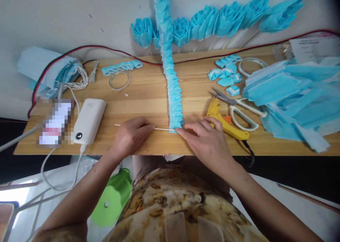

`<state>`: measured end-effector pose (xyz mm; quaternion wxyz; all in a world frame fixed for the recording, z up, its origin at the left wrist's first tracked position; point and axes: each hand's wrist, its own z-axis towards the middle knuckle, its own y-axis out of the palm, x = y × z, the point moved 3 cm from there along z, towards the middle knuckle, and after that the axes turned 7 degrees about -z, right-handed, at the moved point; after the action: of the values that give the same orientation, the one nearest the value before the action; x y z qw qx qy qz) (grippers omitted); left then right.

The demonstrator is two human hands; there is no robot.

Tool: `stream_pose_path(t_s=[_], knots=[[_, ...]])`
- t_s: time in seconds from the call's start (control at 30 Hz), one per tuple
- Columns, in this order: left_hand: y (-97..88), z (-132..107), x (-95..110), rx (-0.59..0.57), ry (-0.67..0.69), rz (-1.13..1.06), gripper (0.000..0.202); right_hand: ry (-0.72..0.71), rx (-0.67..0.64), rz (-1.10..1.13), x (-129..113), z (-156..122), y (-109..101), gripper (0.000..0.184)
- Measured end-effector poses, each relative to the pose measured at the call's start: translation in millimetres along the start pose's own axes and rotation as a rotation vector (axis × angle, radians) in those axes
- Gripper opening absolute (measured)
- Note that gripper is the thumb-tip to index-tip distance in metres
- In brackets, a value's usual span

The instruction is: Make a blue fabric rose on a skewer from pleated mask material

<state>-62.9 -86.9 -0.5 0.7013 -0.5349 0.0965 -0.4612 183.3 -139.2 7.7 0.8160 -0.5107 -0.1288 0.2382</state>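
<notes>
Seated at a wooden table point(148, 93), a person worked among heaps of pale blue sheets point(287, 93), which were piled at the right end. A long folded blue strip point(174, 93) ran from the back wall down the middle of the board to its near edge. The left hand point(131, 134) lay knuckles-up over a thin wooden stick point(162, 128), fingers curled down and closed on it against the wood. Whether the thumb pinched from beneath could not be told. The right hand point(207, 139) was spread flat, its fingers point(183, 131) stretched to the strip's lowest fold, where the stick's tip met the paper. A yellow glue gun point(228, 127) rested just beside that hand, with scissors point(239, 107) touching it behind. The join appeared to call for a steady stick, held flat and square across the strip's end. Light fingertip pressure would likely suit the pleats, since a heavy push could crush them or skew the last fold. The glue gun's nozzle, so near the wrist, looked worth minding.
</notes>
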Motion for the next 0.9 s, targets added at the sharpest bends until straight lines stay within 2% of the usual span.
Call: stream_pose_path(t_s=[0.23,0.43,0.77,0.9], knots=[[0.9,-1.3,-3.3,-0.031,-0.061,-0.017,0.027,0.051,0.02,0.069,7.8,-4.5,-2.0,0.029],[0.9,2.3,-2.5,-0.023,0.004,-0.033,0.025,0.144,0.112,0.125,11.2,-12.0,-6.8,0.03],[-4.4,9.4,0.8,-0.052,0.093,-0.032,0.021,0.05,0.035,0.17,-5.1,-10.6,0.1,0.028],[-3.6,9.6,0.3,-0.062,0.08,-0.03,0.02,0.042,-0.019,0.122,-7.6,-7.4,3.8,0.03]])
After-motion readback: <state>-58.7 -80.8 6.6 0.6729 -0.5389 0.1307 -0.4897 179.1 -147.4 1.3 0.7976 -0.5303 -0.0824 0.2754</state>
